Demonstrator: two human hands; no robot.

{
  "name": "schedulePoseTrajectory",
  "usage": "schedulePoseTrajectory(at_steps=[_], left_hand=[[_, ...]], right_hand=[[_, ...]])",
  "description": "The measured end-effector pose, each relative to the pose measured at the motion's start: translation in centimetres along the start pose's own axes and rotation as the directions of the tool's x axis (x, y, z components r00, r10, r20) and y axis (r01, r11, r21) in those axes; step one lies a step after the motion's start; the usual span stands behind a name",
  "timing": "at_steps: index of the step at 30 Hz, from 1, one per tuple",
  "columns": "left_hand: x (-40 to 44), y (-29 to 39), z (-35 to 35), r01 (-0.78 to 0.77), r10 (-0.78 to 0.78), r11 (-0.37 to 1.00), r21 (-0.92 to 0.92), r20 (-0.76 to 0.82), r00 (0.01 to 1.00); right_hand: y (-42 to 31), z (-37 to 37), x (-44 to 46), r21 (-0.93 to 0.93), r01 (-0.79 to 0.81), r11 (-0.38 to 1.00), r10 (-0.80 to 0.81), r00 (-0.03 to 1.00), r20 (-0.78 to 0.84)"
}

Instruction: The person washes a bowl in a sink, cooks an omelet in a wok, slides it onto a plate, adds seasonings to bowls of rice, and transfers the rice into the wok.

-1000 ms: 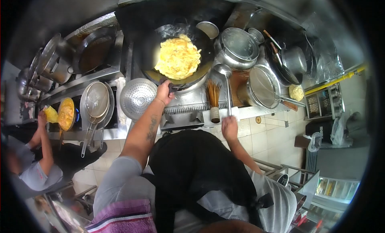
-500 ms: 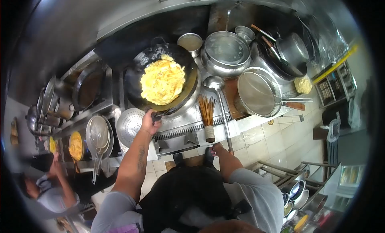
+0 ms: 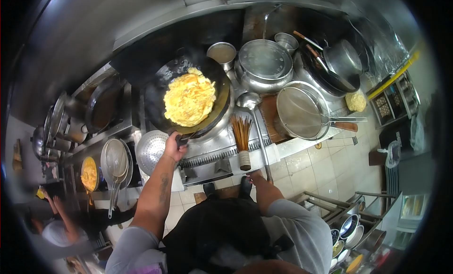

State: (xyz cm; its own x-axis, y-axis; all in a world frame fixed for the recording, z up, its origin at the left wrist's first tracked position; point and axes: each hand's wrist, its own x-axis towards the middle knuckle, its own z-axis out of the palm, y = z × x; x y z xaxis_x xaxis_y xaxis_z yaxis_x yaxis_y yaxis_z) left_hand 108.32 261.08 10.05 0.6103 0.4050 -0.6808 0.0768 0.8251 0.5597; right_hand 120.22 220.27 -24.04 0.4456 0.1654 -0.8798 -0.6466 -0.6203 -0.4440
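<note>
My left hand (image 3: pixel 175 148) is wrapped round the handle of a black wok (image 3: pixel 155 99) on the stove. Inside the wok lies a round, yellow fried omelette (image 3: pixel 190 99) with browned patches. My right hand (image 3: pixel 256 176) is low by the counter's front edge, below a bamboo wok brush (image 3: pixel 243 139). A long-handled steel ladle (image 3: pixel 258 128) lies beside the brush, its handle end passing close to my right wrist. The fingers of that hand are mostly hidden, so its grip is unclear.
A perforated strainer (image 3: pixel 152 151) sits left of my left hand. Behind are a water-filled pot (image 3: pixel 264 62) and a steel container (image 3: pixel 222 53); at right, a mesh strainer (image 3: pixel 298 111) over a bowl. A co-worker (image 3: pixel 63 227) is at far left, near a pan of yellow food (image 3: pixel 89 172).
The view has shifted slightly. My left hand stays on the wok handle and the omelette remains in the wok. The co-worker's hands have moved away from the counter.
</note>
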Motion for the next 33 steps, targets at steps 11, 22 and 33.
schedulePoseTrajectory(at_steps=[11,22,33], left_hand=[[0.0,0.2,0.1,0.035,-0.035,0.999,-0.018,0.018,0.999],[-0.1,0.2,0.2,0.0,0.0,1.0,0.01,-0.011,1.0],[3.1,0.2,-1.4,0.138,-0.137,0.99,-0.026,0.048,0.989]], right_hand=[[0.6,0.1,0.8,0.102,-0.028,0.994,0.023,0.999,0.045],[-6.9,-1.4,-17.5,-0.818,0.497,0.288,-0.28,0.861,0.425],[-28.1,-0.2,-66.8,0.46,0.844,-0.275,-0.87,-0.422,0.255]])
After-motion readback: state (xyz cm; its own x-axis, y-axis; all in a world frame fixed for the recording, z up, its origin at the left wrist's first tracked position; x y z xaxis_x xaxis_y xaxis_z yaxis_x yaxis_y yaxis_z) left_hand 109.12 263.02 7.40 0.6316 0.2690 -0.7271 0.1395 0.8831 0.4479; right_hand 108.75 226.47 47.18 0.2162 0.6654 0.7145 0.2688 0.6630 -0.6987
